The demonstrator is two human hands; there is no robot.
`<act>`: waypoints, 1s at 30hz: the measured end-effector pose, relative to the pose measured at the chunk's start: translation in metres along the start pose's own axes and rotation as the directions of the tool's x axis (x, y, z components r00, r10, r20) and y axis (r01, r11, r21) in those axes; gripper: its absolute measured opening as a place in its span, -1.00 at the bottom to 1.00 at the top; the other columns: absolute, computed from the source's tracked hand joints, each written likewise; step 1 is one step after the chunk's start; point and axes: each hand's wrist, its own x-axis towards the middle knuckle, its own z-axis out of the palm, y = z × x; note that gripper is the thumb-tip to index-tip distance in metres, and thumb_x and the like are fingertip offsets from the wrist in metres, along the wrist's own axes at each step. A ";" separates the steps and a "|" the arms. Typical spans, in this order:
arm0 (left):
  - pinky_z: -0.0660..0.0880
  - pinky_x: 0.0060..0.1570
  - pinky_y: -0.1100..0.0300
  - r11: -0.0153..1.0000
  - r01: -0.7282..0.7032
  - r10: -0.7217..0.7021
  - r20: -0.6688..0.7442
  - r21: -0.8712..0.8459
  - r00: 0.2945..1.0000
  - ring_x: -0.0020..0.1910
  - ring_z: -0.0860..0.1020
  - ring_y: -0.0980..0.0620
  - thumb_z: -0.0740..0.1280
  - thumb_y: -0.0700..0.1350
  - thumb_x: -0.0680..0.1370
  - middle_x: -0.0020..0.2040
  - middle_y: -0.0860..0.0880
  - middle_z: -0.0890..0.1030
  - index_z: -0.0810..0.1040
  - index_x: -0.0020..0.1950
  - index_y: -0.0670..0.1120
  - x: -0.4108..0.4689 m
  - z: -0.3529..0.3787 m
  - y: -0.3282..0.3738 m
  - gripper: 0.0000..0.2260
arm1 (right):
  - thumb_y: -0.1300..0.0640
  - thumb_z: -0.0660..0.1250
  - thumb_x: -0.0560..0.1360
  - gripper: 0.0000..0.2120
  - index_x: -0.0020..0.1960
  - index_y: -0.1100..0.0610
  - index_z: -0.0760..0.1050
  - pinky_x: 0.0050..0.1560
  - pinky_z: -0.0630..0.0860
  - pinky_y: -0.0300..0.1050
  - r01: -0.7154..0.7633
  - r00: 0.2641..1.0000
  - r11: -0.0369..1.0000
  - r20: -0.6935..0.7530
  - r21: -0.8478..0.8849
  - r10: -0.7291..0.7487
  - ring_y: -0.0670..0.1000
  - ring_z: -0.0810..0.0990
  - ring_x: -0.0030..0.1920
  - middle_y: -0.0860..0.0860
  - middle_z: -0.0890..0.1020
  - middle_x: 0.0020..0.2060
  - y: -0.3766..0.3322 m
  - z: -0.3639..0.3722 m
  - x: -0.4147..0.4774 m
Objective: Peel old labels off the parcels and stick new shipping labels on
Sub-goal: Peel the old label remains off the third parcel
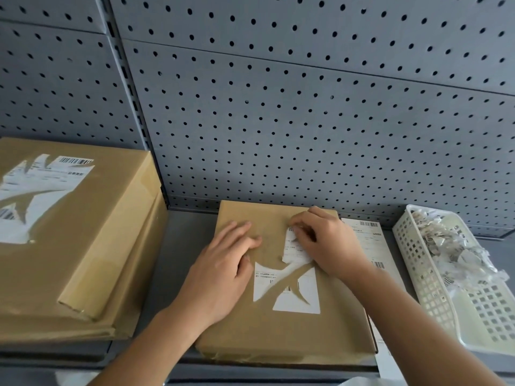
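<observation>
Left hand flat on parcel; right hand (fingers curled) pinches label.

torn label, print too blurred to read

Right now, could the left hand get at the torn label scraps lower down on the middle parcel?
Probably yes: the left hand lies flat on the parcel right beside the label scraps, with nothing between them.
</observation>
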 end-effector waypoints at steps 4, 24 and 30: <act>0.19 0.52 0.11 1.000 -0.004 0.004 -0.003 0.002 1.000 0.54 -0.12 0.40 0.11 -0.09 0.69 0.55 0.33 0.15 0.45 0.42 0.14 0.000 0.000 0.000 -0.66 | 0.13 0.32 0.56 -0.92 -0.06 -0.03 0.57 -0.45 0.54 0.03 0.132 0.991 0.983 0.024 -0.131 -0.130 0.04 0.54 -0.32 -0.11 0.53 -0.17 0.000 -0.003 0.008; 0.15 0.51 0.17 1.000 0.011 -0.011 0.015 0.014 1.000 0.54 -0.14 0.42 0.10 -0.07 0.69 0.57 0.33 0.13 0.43 0.43 0.16 0.000 -0.002 0.003 -0.66 | 0.23 0.35 0.55 -0.92 -0.06 0.07 0.55 -0.35 0.49 -0.03 0.148 0.987 0.980 0.082 -0.131 -0.138 0.02 0.51 -0.15 -0.05 0.52 -0.12 0.001 -0.001 0.013; 0.17 0.54 0.11 1.000 -0.002 0.002 0.012 0.019 1.000 0.55 -0.12 0.38 0.10 -0.06 0.69 0.57 0.31 0.14 0.43 0.43 0.15 0.000 -0.001 0.000 -0.66 | 0.45 0.15 0.39 -0.62 0.00 0.00 0.34 -0.19 0.46 -0.04 0.131 0.963 0.953 0.263 -0.272 -0.057 -0.02 0.35 -0.03 -0.10 0.36 -0.03 -0.007 -0.004 0.019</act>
